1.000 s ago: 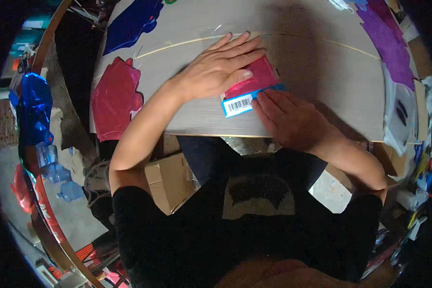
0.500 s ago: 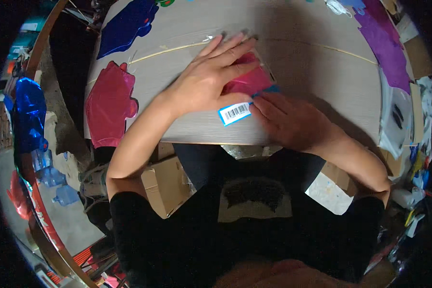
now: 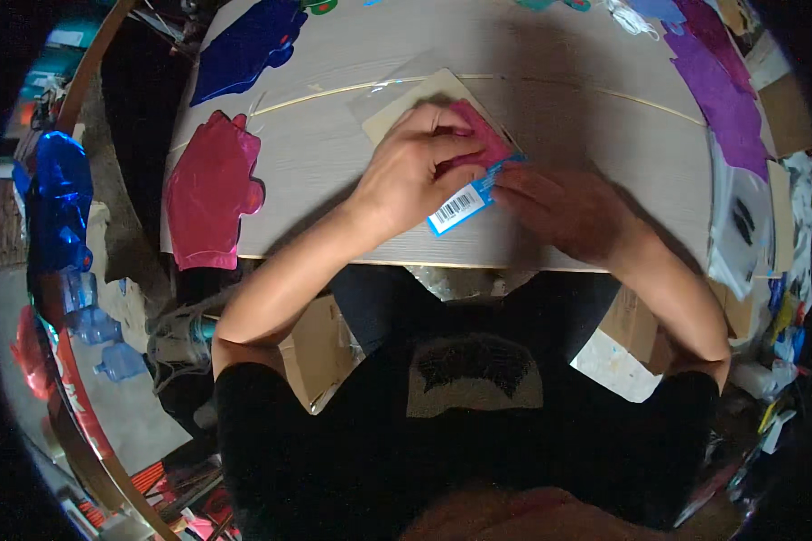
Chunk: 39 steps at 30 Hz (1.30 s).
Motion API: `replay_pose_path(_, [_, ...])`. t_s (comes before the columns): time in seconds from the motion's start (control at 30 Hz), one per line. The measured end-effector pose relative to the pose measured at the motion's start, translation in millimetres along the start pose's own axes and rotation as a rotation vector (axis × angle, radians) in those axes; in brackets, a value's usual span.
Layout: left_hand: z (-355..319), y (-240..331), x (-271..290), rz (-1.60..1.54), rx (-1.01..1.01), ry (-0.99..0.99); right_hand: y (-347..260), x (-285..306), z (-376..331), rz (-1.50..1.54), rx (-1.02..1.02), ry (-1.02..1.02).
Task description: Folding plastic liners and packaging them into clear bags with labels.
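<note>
Nearest: blue-edged white barcode label (image 3: 457,209) lay nr. worktop (image 3: 307,167) front edge; R hand (image 3: 568,212) fingers at its blue end, grip unclear. Next, shiny pink foil (image 3: 489,137) lay under L hand (image 3: 410,167), fingers bent over it, pinch unconfirmed. Prob. light, soft, slippery; best held by edges.

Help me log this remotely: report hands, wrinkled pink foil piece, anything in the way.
Left hand on wrinkled pink foil piece, over flat beige card. Right hand at blue-edged white barcode label. Left hand partly hides foil.
</note>
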<state>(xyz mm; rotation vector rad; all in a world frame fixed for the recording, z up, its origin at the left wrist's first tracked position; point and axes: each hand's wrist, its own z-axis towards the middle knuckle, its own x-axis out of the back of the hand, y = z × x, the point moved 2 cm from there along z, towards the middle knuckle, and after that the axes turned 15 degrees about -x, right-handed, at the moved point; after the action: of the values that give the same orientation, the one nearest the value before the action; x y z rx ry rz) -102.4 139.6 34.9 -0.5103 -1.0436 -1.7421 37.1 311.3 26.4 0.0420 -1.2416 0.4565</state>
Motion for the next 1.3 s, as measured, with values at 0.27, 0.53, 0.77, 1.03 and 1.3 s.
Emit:
replay_pose_path(0.27, [3.3,8.4,-6.9,0.047,0.039,0.037,30.4,-3.6,1.1,0.017,0.179,-0.079])
replay_pose_path(0.53, [4.8,21.7,-6.3,0.219,-0.063,0.045,27.2,11.4,14.6,-0.104,0.150,-0.349])
replay_pose_path(0.77, [14.2,25.3,-7.3,0.471,-0.159,-0.002,27.1,10.4,23.8,-0.166,0.372,-0.181])
replay_pose_path(1.03, [10.1,20.2,-1.3,0.576,-0.248,-0.049,28.7,3.1,29.0,-0.061,0.418,-0.052])
replay_pose_path(1.3, [4.3,15.5,7.4,0.552,-0.325,-0.141,32.4,-1.4,41.7,0.006,0.270,-0.199])
